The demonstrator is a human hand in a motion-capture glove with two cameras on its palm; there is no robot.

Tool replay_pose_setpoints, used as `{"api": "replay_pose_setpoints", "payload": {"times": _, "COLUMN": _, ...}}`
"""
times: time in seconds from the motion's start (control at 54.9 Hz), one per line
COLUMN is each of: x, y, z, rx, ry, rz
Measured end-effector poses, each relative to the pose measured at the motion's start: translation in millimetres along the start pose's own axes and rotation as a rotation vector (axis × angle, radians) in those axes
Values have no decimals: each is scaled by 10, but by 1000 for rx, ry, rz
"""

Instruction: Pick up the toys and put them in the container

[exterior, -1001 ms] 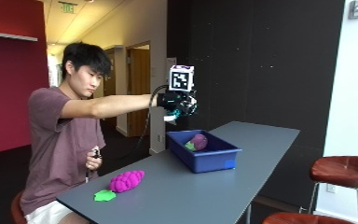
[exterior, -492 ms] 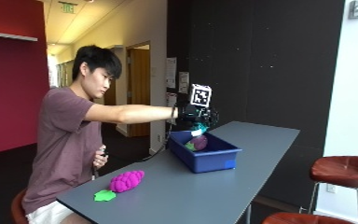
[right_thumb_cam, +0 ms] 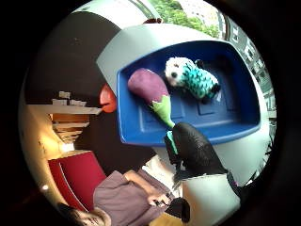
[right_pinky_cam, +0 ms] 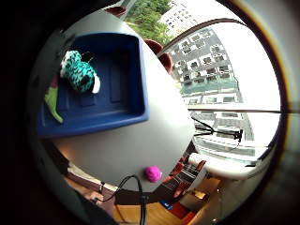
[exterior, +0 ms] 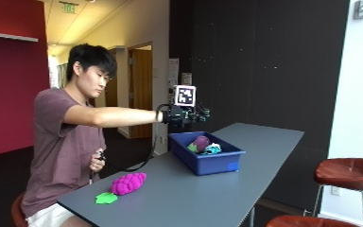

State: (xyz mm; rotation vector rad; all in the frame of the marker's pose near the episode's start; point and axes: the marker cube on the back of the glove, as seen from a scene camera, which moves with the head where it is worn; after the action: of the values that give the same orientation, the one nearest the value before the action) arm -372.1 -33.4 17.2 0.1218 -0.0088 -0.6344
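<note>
Two toys lie in the blue container (exterior: pixel 206 161) already — hand (exterior: pixel 187 115) above it, fingers apart, empty; best swing back low toward the pink toy (exterior: pixel 128 183) on the desk (exterior: pixel 232 198).

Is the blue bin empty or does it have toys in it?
Not empty. The bin holds a purple eggplant toy and a teal plush, lying side by side on its floor.

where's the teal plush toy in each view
Outside view: teal plush toy in the blue bin, beside the purple eggplant toy.
Thumb side palm view: in the bin, next to the eggplant.
Little finger side palm view: in the bin.
Shared landmark: the blue bin.
</note>
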Motion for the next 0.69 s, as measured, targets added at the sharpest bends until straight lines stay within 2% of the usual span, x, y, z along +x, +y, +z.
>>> {"api": "replay_pose_setpoints", "payload": {"times": 0.073, "x": 336, "y": 350, "z": -69, "rx": -31, "ry": -13, "rz": 60}}
{"api": "replay_pose_setpoints", "payload": {"times": 0.2, "x": 873, "y": 912, "z": -106, "rx": -53, "ry": 19, "rz": 291}}
{"api": "replay_pose_setpoints", "payload": {"times": 0.237, "x": 986, "y": 1150, "z": -89, "rx": -60, "ry": 21, "rz": 244}}
{"api": "replay_pose_setpoints", "payload": {"times": 0.291, "x": 1169, "y": 1543, "z": -36, "rx": -72, "ry": 35, "rz": 24}}
{"api": "replay_pose_setpoints", "payload": {"times": 0.328, "x": 1269, "y": 1732, "z": 17, "rx": -81, "ry": 42, "rz": -3}}
{"api": "replay_pose_setpoints", "payload": {"times": 0.364, "x": 1342, "y": 1857, "z": 79, "rx": -90, "ry": 25, "rz": 113}}
{"api": "replay_pose_setpoints", "payload": {"times": 0.419, "x": 1450, "y": 2055, "z": 220, "rx": -119, "ry": -20, "rz": 369}}
{"api": "replay_pose_setpoints", "payload": {"times": 0.455, "x": 1521, "y": 2210, "z": 333, "rx": -141, "ry": -47, "rz": 470}}
{"api": "replay_pose_setpoints", "payload": {"times": 0.583, "x": 1749, "y": 2705, "z": 802, "rx": -142, "ry": -15, "rz": 590}}
{"api": "replay_pose_setpoints", "payload": {"times": 0.692, "x": 1828, "y": 2914, "z": 1221, "rx": -159, "ry": -7, "rz": 640}}
